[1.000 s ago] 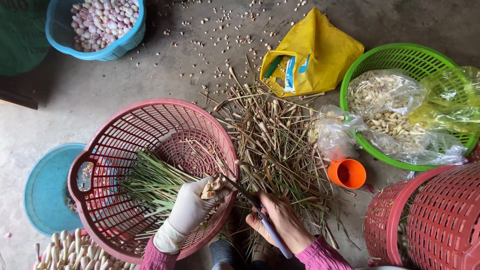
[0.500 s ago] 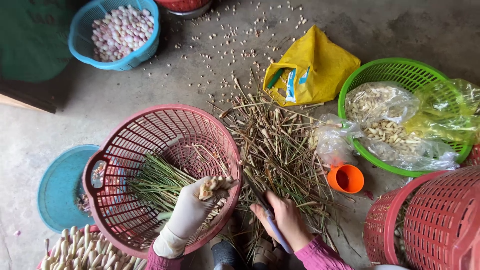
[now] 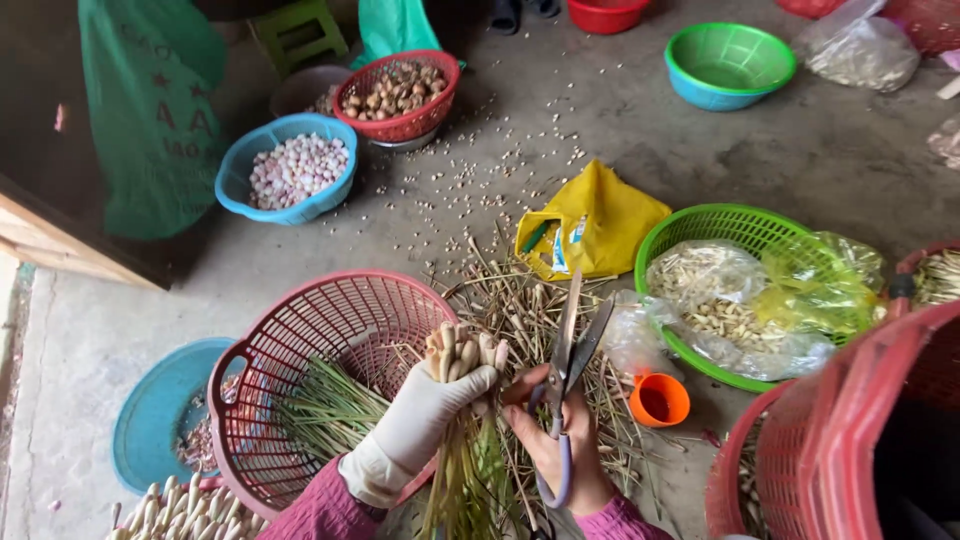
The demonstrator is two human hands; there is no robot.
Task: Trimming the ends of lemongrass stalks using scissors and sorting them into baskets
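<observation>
White-gloved left hand [image 3: 425, 410] gripping stalk bundle [image 3: 462, 420], right hand [image 3: 555, 450] holding scissors [image 3: 568, 375]

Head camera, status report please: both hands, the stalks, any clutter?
Left hand, gloved, grips stalk bundle, cut ends up. Right hand holds open scissors beside it. Pink basket and orange cup flank them.
</observation>
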